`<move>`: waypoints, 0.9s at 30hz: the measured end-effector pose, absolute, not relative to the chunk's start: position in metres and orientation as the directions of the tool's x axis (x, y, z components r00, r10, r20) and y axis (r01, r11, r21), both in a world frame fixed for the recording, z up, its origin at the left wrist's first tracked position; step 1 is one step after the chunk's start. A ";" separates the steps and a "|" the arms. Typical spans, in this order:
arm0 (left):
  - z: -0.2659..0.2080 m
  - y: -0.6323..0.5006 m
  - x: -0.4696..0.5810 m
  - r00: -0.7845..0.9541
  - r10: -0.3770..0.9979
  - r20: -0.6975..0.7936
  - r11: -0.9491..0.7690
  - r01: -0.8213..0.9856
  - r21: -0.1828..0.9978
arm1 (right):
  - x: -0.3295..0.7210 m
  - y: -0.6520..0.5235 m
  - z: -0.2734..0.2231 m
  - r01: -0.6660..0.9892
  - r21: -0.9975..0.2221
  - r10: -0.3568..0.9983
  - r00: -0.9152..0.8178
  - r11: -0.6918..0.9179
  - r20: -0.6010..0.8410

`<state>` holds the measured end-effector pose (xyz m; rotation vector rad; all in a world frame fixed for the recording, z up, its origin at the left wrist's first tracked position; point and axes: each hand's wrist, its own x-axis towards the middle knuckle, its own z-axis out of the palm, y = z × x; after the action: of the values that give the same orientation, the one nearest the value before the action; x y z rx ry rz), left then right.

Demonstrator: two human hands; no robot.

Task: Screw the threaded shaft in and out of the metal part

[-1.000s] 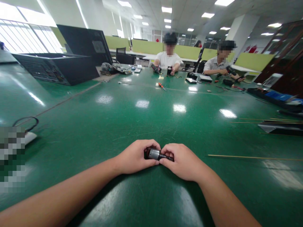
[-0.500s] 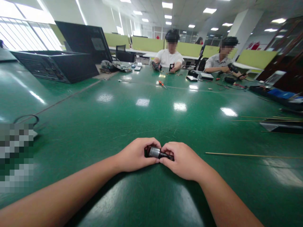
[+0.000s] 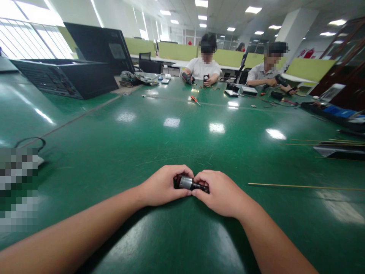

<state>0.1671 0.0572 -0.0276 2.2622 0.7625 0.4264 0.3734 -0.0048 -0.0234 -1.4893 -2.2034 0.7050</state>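
Note:
Just in front of me on the green table, both hands curl round one small part. It is a silver metal cylinder with a dark stepped shaft [image 3: 186, 183], lying roughly crosswise; its exact kind I cannot make out. My left hand [image 3: 162, 185] closes round the cylinder's dark left end, thumb along the near side. My right hand [image 3: 221, 192] grips the dark shaft end with bent fingers. The fingertips of the two hands nearly meet at the middle. Both ends of the part are partly hidden by the fingers.
A thin brass rod [image 3: 299, 186] lies to the right, with more rods by a dark tray [image 3: 339, 150] behind it. An orange screwdriver [image 3: 194, 99] lies mid-table. A black computer case [image 3: 82, 80] stands back left. Two people sit across, handling tools.
Hands and metal part hold almost the same position. The view has shifted very slightly; no grip has been released or taken.

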 end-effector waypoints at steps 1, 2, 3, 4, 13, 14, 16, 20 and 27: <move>-0.027 0.057 0.167 0.772 0.631 0.080 -0.579 0.400 0.710 | 0.373 -0.005 -0.023 0.738 -0.598 0.931 -0.363 0.313 0.039; -0.027 0.057 0.168 0.771 0.632 0.077 -0.577 0.402 0.711 | 0.373 -0.005 -0.023 0.740 -0.595 0.930 -0.365 0.316 0.040; -0.026 0.057 0.168 0.771 0.633 0.075 -0.575 0.402 0.713 | 0.373 -0.006 -0.023 0.743 -0.589 0.930 -0.366 0.318 0.040; -0.026 0.057 0.168 0.771 0.633 0.073 -0.573 0.403 0.714 | 0.374 -0.006 -0.023 0.746 -0.584 0.929 -0.368 0.320 0.038; -0.026 0.057 0.169 0.769 0.636 0.061 -0.569 0.415 0.709 | 0.374 -0.006 -0.023 0.763 -0.563 0.927 -0.375 0.319 0.017; -0.027 0.057 0.169 0.769 0.637 0.060 -0.569 0.416 0.709 | 0.374 -0.006 -0.023 0.764 -0.560 0.927 -0.376 0.320 0.016; -0.027 0.057 0.169 0.770 0.635 0.057 -0.568 0.416 0.711 | 0.374 -0.005 -0.023 0.763 -0.558 0.925 -0.379 0.324 0.020; -0.027 0.058 0.168 0.778 0.624 0.064 -0.579 0.406 0.707 | 0.375 -0.006 -0.022 0.760 -0.560 0.924 -0.382 0.329 0.024; -0.026 0.058 0.169 0.786 0.612 0.086 -0.604 0.395 0.692 | 0.374 -0.008 -0.019 0.782 -0.530 0.924 -0.381 0.328 0.010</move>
<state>0.1692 0.0580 -0.0261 2.2929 0.7431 0.4143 0.3738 -0.0083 -0.0187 -1.5267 -2.2879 0.6474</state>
